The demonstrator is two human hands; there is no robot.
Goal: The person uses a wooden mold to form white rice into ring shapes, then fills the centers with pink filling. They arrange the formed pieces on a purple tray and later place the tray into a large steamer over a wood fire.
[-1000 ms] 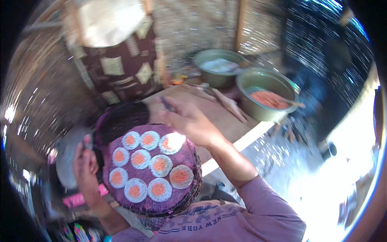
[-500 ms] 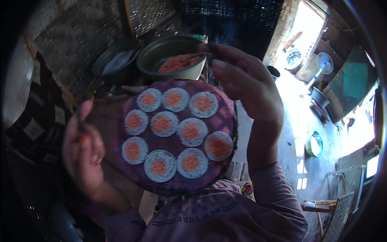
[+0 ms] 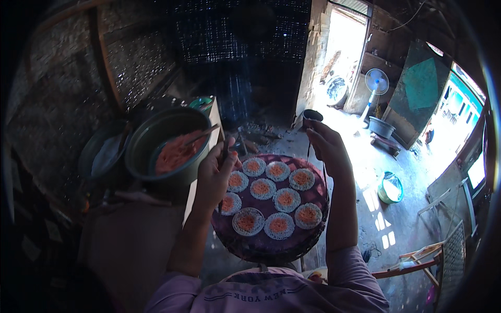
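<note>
A round purple tray [image 3: 263,248] lies below and between my hands. Several flat white lacy discs with orange middles cover it, one being a disc [image 3: 279,225] near the front. By the tray's left side, my left hand [image 3: 215,169] is closed, fingers pinched round a thin dark strip [image 3: 225,150]; orange bits cling to the fingertips. At the far right rim, my right hand [image 3: 330,148] is also pinched, with a thin dark strip [image 3: 308,151] hanging from its fingers. I cannot tell whether either strip is fixed to the tray.
A big green basin [image 3: 136,169] with orange shreds [image 3: 175,154] and a wooden utensil stands at the left. Behind it is a darker basin [image 3: 86,167] with white stuff. To the right are a fan [image 3: 376,82], a grey tub [image 3: 382,127], a green basin [image 3: 390,188] and a wooden chair [image 3: 433,263].
My view has swung up and right. The tray now sits lower and looks smaller, farther from me. My hands are nearer each other, the left one now beside the tray's left rim.
</note>
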